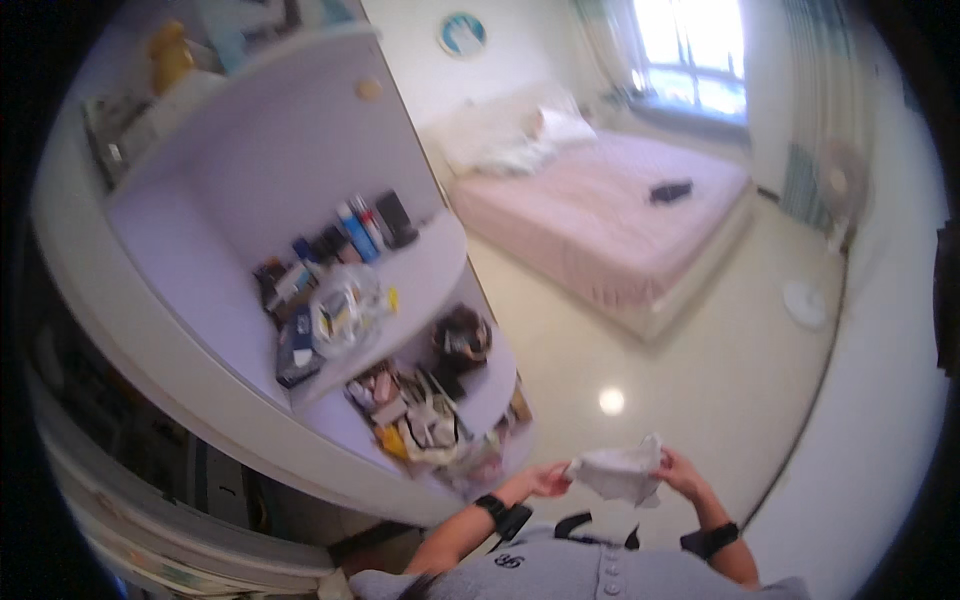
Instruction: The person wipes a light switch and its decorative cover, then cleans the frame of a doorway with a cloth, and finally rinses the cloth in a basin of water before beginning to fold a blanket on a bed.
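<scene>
A white cloth (616,471) is stretched between my two hands in front of my chest. My left hand (550,480) pinches its left edge, and my right hand (677,472) grips the upper right corner. The lower edge of the cloth hangs loose in uneven folds. Each wrist wears a black strap with a dark device. To the left of my left hand is the open corner shelf unit (420,300), with curved white boards.
A plastic bag (349,304), a blue spray can (358,234) and small boxes crowd the middle shelf. Bags and a dark basket (461,337) fill the one below. Ahead stands a bed (600,217) with a pink sheet; a standing fan (840,187) is by the right wall (877,375).
</scene>
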Demonstrator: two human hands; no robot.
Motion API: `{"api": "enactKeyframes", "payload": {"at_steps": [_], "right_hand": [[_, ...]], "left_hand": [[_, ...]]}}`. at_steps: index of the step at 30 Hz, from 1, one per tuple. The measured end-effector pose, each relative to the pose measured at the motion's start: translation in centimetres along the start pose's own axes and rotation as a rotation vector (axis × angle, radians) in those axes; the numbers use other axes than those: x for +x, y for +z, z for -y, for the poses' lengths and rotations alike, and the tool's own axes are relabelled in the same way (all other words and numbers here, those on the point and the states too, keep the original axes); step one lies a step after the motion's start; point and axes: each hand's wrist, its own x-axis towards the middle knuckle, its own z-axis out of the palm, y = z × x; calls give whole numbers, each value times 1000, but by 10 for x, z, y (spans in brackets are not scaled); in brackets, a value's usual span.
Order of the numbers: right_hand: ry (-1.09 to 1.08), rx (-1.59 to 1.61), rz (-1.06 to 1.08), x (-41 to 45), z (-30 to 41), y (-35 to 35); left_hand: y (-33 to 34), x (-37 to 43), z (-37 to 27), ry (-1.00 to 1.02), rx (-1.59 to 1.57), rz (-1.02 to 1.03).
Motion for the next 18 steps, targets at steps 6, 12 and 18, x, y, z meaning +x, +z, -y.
{"api": "enactKeyframes", "payload": {"at_steps": [6,12,18], "right_hand": [[-79,-96,-149,63,36,-84],[-271,-544,-392,82,116,-90],[-451,-504,-251,112,210,-109]], "left_hand": [[126,-27,-54,618,675,-511],[205,-52,-97,1033,914,-230],[253,-81,-138,1171,1399,-593]]}}
